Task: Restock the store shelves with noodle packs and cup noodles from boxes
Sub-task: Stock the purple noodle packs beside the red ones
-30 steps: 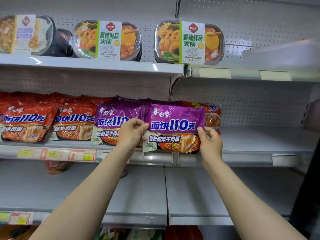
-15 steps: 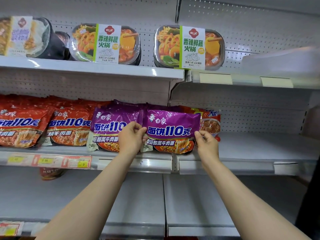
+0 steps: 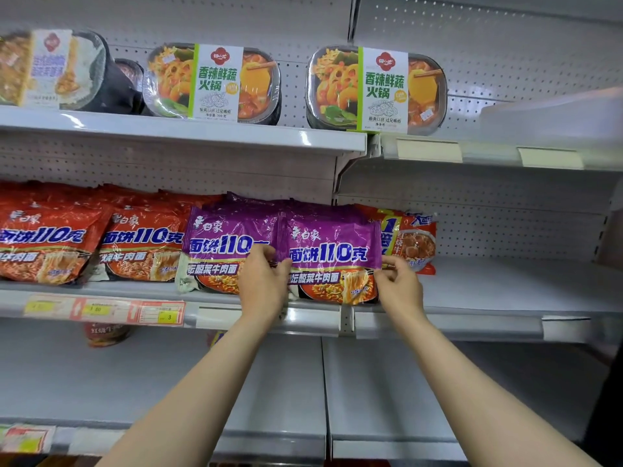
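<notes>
A purple noodle pack (image 3: pixel 332 251) leans on the middle shelf (image 3: pixel 488 291), at the front of a purple stack. My left hand (image 3: pixel 264 284) pinches its left edge and my right hand (image 3: pixel 399 286) pinches its right edge. A second purple noodle pack (image 3: pixel 219 247) stands just left of it, partly behind my left hand. Red noodle packs (image 3: pixel 84 244) fill the shelf further left. An orange-red noodle pack (image 3: pixel 413 244) sticks out behind the held pack on the right.
Hot-pot trays (image 3: pixel 376 89) stand on the upper shelf (image 3: pixel 188 129). The bare right part of the middle shelf stretches to the wall. The lower shelf (image 3: pixel 387 399) holds a red cup (image 3: pixel 106 333) at the back left. Price tags (image 3: pixel 101 310) line the rail.
Both hands have pushed the purple pack back and slightly up onto the shelf, against the stack. The view has moved closer.
</notes>
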The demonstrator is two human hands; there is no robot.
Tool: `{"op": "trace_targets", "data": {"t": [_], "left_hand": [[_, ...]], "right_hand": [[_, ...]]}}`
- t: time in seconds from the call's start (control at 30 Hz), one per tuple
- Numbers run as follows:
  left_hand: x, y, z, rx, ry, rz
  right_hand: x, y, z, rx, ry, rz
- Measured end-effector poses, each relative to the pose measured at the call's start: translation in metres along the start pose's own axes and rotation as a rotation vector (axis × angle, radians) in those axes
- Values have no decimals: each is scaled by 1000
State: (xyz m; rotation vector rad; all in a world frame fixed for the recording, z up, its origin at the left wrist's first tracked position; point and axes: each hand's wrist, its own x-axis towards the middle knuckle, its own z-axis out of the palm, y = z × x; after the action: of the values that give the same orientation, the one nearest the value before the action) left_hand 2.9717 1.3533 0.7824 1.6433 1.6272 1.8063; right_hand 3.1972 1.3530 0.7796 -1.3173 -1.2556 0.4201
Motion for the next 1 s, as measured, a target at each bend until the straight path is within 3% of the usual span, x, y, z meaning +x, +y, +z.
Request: {"op": "trace_targets", "data": {"t": [0.3, 0.47, 0.7, 0.83, 1.0], "left_hand": [[-52, -11, 20, 162, -58, 244], [-56, -8, 19, 176, -65, 202], [-56, -11, 21, 228, -93, 197], [-55, -13, 21, 240, -94, 194], [-55, -13, 22, 256, -104, 189]], "right_hand": [[-9, -2, -4, -141, -118, -91], [-9, 3, -10, -183, -159, -122], [-12, 15, -7, -430, -49, -203], [-8, 12, -3, -393, -81, -202], [-6, 12, -5, -561, -120, -290]]}}
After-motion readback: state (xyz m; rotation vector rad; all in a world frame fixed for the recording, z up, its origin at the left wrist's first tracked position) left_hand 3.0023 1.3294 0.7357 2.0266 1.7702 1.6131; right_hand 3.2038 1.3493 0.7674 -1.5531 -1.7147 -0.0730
